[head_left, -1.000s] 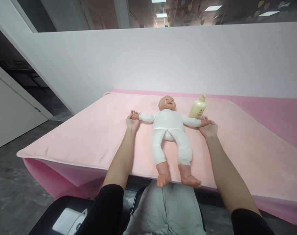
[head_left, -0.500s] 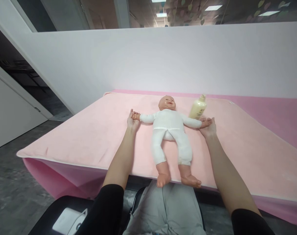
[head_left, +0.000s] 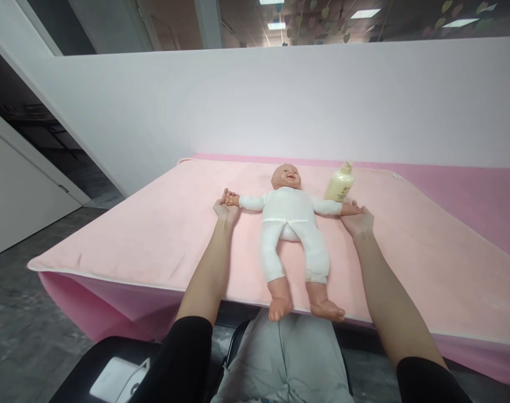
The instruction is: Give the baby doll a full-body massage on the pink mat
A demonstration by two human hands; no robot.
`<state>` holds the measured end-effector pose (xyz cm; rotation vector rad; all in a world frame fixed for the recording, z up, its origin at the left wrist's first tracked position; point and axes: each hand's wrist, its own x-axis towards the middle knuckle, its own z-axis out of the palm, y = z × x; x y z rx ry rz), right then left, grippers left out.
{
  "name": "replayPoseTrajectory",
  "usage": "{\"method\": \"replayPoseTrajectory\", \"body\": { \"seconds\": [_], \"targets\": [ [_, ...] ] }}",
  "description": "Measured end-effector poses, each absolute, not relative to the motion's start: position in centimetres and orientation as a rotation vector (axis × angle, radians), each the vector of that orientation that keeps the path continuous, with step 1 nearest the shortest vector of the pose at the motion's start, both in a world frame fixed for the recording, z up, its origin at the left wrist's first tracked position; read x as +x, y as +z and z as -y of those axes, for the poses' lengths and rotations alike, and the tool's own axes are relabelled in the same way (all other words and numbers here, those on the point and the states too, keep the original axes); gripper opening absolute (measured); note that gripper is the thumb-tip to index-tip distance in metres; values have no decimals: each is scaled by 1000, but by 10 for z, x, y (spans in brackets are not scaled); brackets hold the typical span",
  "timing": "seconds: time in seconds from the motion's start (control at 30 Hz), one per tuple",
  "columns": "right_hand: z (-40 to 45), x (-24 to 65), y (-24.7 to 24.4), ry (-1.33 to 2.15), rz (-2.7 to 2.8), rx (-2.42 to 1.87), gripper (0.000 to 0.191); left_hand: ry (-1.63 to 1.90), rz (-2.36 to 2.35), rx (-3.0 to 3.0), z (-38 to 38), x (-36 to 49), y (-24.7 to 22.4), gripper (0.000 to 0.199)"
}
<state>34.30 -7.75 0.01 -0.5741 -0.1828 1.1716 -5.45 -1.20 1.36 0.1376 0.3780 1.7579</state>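
A baby doll (head_left: 289, 207) in a white cloth body lies on its back on the pink towel (head_left: 145, 229), head away from me and arms stretched out sideways. My left hand (head_left: 225, 208) is closed around the doll's hand at the left, thumb on top. On the other side, my right hand (head_left: 359, 220) grips the doll's other hand, its fingers partly hidden beneath. The doll's bare feet reach the near edge of the table. Just beyond my right hand stands a pale yellow lotion bottle (head_left: 340, 183), leaning slightly.
A white wall (head_left: 255, 101) rises behind the table, with glass above it. Darker pink cloth (head_left: 481, 207) covers the table's right side and hangs down in front. At lower left a white device (head_left: 116, 380) rests on a black chair (head_left: 90, 364).
Both my hands have shifted slightly while holding the doll's hands; the right wrist is a little more turned, and its fingers bend over more. The doll's body stays in place.
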Motion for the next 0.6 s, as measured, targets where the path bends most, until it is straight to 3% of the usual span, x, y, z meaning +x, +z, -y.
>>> {"method": "replayPoseTrajectory", "body": {
  "seconds": [0.6],
  "targets": [
    [89,335,10,1171,165,-481,25,1710,-456,151,6,-54,13,19]
  ]
}}
